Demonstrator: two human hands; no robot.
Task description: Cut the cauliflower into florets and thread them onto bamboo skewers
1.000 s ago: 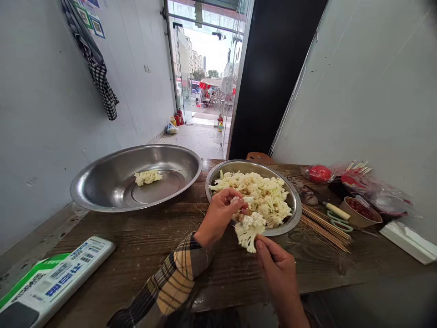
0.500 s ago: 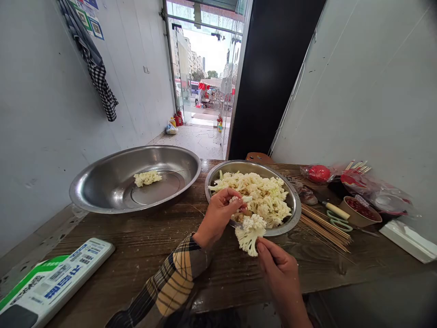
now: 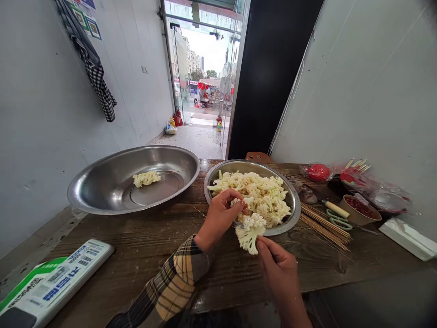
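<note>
My right hand [image 3: 279, 269] pinches the stem of a large cauliflower floret [image 3: 251, 233], its head pointing up and away from me at the near rim of a steel bowl [image 3: 294, 214]. Just beyond it, my left hand [image 3: 221, 216] is closed on a smaller cauliflower piece, partly hidden by the fingers. Many cut cauliflower florets [image 3: 259, 191] fill the bowl. To the left, a wide steel basin [image 3: 102, 182] holds one cluster of cauliflower [image 3: 146, 179], with a thin skewer sticking out to its right.
Bamboo skewers [image 3: 324, 228] lie right of the bowl, beside green-handled scissors [image 3: 337, 219], a wooden-handled knife [image 3: 336, 208] and a paper bowl of red contents [image 3: 360, 209]. A white tissue pack [image 3: 406, 239] sits at far right. A white and green box [image 3: 61, 278] lies at front left.
Both hands and the florets stay nearly in place. The view has shifted very slightly.
</note>
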